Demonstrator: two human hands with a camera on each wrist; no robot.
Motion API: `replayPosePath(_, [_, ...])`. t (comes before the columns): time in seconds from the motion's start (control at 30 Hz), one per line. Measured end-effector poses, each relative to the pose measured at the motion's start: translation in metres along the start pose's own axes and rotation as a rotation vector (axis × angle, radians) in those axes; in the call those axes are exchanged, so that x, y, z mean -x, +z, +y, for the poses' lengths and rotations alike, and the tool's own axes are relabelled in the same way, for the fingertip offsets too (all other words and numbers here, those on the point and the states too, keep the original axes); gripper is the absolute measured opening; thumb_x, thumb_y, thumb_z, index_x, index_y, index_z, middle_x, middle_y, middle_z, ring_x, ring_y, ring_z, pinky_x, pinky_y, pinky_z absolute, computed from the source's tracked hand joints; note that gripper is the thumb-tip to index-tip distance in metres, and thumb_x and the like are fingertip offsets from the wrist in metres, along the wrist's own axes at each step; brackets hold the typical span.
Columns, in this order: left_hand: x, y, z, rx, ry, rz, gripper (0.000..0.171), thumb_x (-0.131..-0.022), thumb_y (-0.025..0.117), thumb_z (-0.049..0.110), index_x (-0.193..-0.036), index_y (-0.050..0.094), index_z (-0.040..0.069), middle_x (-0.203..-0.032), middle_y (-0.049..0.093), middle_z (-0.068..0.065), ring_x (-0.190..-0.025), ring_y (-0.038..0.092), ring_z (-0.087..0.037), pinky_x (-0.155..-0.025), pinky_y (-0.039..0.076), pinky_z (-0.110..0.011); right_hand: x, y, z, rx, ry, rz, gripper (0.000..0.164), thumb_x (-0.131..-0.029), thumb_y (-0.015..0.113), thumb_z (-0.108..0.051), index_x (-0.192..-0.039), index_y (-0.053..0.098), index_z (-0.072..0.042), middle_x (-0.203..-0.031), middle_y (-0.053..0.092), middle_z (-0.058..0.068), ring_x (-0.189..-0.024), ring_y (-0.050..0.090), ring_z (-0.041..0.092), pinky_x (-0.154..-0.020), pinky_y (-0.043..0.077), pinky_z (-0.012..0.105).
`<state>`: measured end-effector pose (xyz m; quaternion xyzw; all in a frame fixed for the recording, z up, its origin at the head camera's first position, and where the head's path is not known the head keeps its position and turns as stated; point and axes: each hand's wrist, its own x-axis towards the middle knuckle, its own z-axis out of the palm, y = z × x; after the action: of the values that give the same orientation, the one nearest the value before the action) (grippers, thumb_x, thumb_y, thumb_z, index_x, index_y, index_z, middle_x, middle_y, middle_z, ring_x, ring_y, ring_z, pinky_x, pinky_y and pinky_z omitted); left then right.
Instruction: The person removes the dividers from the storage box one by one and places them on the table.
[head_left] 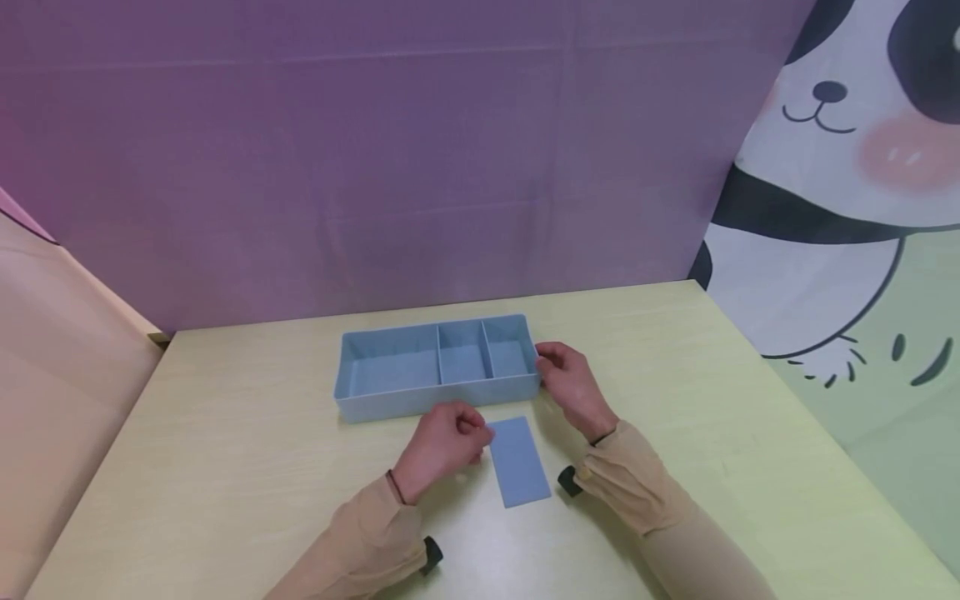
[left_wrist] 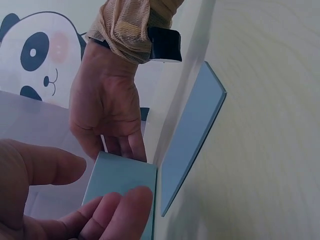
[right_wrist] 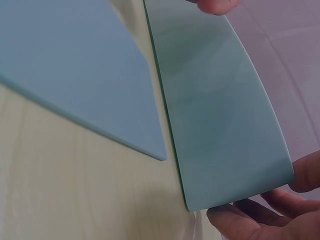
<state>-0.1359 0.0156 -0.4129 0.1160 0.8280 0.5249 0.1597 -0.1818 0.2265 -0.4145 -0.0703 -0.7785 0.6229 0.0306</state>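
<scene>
On the desk (head_left: 225, 433), seemingly positioning the divided box (head_left: 390, 404).
Left hand (head_left: 444, 442) loosely parted, empty, near the panel (head_left: 521, 465); right hand (head_left: 576, 390) touches the box's end; shifting it calls for even contact.

table: pale yellowish wood top (head_left: 225, 433), faint grain, filling the lower half of the head view; far edge runs across mid-frame, a little higher at the right, and the top widens toward the bottom of the frame. on it, two items. (1) light blue tray (head_left: 390, 405), upright, open side up, at frame centre; two dividers give one long compartment at left and two smaller at right. (2) blue rectangular panel (head_left: 519, 462), thin, lying flat below the tray's right part, just beside its front wall; strip of wood between, per right wrist view.
</scene>
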Motion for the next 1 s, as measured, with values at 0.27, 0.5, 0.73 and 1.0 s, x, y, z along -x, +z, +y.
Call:
replayPosePath(0.27, [-0.001, -0.005, 0.002, -0.053, 0.036, 0.039, 0.022, -0.086, 0.069, 0.022, -0.097, 0.064, 0.003, -0.081, 0.064, -0.004, -0.064, 0.060, -0.013, -0.061, 0.049, -0.030, 0.000, 0.000, -0.001, -0.002, 0.000, -0.001, 0.032, -0.097, 0.045, -0.003, -0.125, 0.050, 0.012, -0.122, 0.053, 0.029, -0.110, 0.052, 0.035, -0.091, 0.045, 0.045])
replayPosePath(0.5, [0.000, -0.009, 0.005, -0.042, 0.052, 0.037, 0.023, -0.086, 0.068, 0.023, -0.098, 0.064, 0.003, -0.083, 0.064, -0.004, -0.066, 0.059, -0.013, -0.062, 0.049, -0.030, 0.000, 0.000, -0.001, -0.004, 0.006, 0.000, 0.032, -0.097, 0.045, -0.003, -0.125, 0.050, 0.012, -0.123, 0.053, 0.029, -0.111, 0.051, 0.035, -0.092, 0.045, 0.045])
replayPosePath(0.73, [-0.001, -0.014, 0.006, -0.047, 0.104, 0.041, 0.022, -0.087, 0.068, 0.022, -0.100, 0.065, 0.004, -0.086, 0.064, -0.004, -0.072, 0.058, -0.014, -0.065, 0.049, -0.030, 0.000, 0.000, -0.001, 0.001, 0.005, -0.003, 0.033, -0.097, 0.045, -0.004, -0.126, 0.050, 0.012, -0.124, 0.053, 0.029, -0.112, 0.051, 0.035, -0.093, 0.044, 0.046])
replayPosePath(1.0, [0.000, -0.018, 0.009, -0.056, 0.147, 0.050, 0.027, -0.089, 0.067, 0.024, -0.105, 0.064, 0.003, -0.090, 0.065, -0.003, -0.080, 0.059, -0.015, -0.070, 0.050, -0.031, 0.000, 0.000, -0.001, 0.003, 0.009, -0.007, 0.033, -0.097, 0.045, -0.004, -0.126, 0.050, 0.011, -0.125, 0.052, 0.028, -0.113, 0.051, 0.036, -0.092, 0.045, 0.042])
